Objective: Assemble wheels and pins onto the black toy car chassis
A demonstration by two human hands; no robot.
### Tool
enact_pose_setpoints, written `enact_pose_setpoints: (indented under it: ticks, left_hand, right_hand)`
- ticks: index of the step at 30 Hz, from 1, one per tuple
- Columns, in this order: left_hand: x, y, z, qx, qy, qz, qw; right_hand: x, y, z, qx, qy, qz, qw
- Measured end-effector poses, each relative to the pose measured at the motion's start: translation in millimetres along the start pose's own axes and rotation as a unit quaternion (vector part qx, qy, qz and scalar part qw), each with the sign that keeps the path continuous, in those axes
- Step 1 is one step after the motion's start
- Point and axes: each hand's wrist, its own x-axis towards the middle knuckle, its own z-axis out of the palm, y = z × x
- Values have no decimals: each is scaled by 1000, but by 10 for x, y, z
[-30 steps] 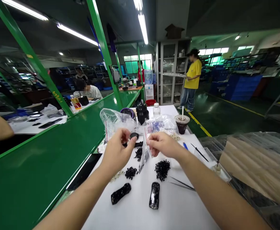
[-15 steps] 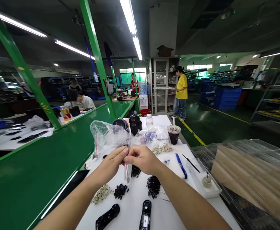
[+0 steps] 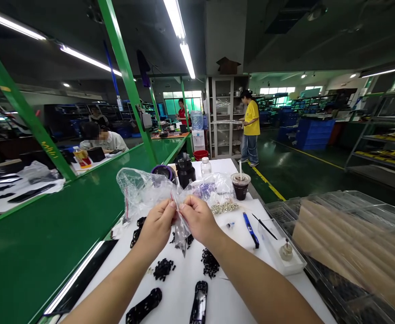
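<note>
Between my hands is a clear zip-lock bag [image 3: 183, 229] with a red strip along its mouth, its lower end hanging over the table. My left hand [image 3: 157, 221] is closed, pinching the bag's edge near the red strip. Opposite it, my right hand [image 3: 200, 219] pinches the other side, its fingertips close to the left ones. Below lie piles of small black pieces [image 3: 164, 268], with another black heap [image 3: 211, 262] under my right wrist. Nearer me are a black curved part [image 3: 145, 307] and a second black shell-like part [image 3: 199, 302].
Behind my hands are crumpled clear bags [image 3: 139, 189], a black bottle [image 3: 185, 173] and a lidded drink cup [image 3: 240, 186]. Pale pieces [image 3: 224, 207], a blue cutter [image 3: 251, 230] and a clear tray [image 3: 290, 261] lie to the right. A green partition [image 3: 65, 225] borders the left.
My left hand has gone from extended fingers against the bag to a pinch. The bag's red-striped mouth has turned upward between both hands. The view has shifted slightly.
</note>
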Motion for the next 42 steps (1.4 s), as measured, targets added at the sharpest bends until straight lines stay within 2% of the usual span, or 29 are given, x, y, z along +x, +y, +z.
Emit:
enact_pose_setpoints:
  ticks: [8, 11, 14, 17, 19, 24, 27, 29, 31, 32, 33, 34, 35, 37, 39, 42]
  left_hand:
    - [43, 5, -15, 102, -6, -28, 994]
    - [42, 48, -29, 136, 0, -52, 989]
    - [30, 116, -80, 152, 22, -74, 985]
    - [29, 185, -130, 161, 25, -92, 982]
    - [40, 222, -137, 166, 12, -102, 981]
    - [81, 339, -52, 153, -24, -96, 983]
    - [12, 427, 7, 108, -62, -66, 990]
    - [-128, 420, 26, 53, -73, -39, 995]
    - [-331, 314, 37, -9, -30, -26, 999]
    - [-438, 224, 45, -37, 25, -33, 998]
    - [-538, 119, 59, -67, 84, -51, 993]
    - [-623, 11, 78, -99, 120, -79, 985]
    - [-687, -88, 100, -137, 126, -110, 976]
    - [-756, -219, 140, -224, 70, -156, 960]
    - [-771, -239, 142, -289, 13, -183, 940]
    - [-782, -145, 57, -330, -8, -209, 921]
  right_hand:
    - [-82, -82, 61, -131, 82, 9, 988]
    - [-81, -122, -38, -197, 120, -14, 973]
    - [-23, -142, -232, -242, 141, -14, 960]
    - [30, -179, -385, -277, 106, -15, 955]
    - [27, -236, -416, -299, 68, -33, 951]
    - [-34, -439, -401, -302, -87, -59, 948]
    - [-55, -530, -460, -256, -177, -16, 950]
    - [-73, -575, -519, -213, -216, 12, 953]
    - [-102, -621, -564, -177, -224, 29, 958]
    - [-116, -646, -576, -164, -219, 36, 961]
    - [-128, -672, -579, -153, -215, 44, 964]
    - [-135, -698, -575, -141, -215, 52, 965]
    - [-136, -720, -565, -128, -218, 59, 966]
    - [-117, -747, -546, -109, -225, 69, 966]
    - [-87, -741, -545, -117, -214, 77, 967]
    - [-79, -687, -596, -166, -178, 93, 965]
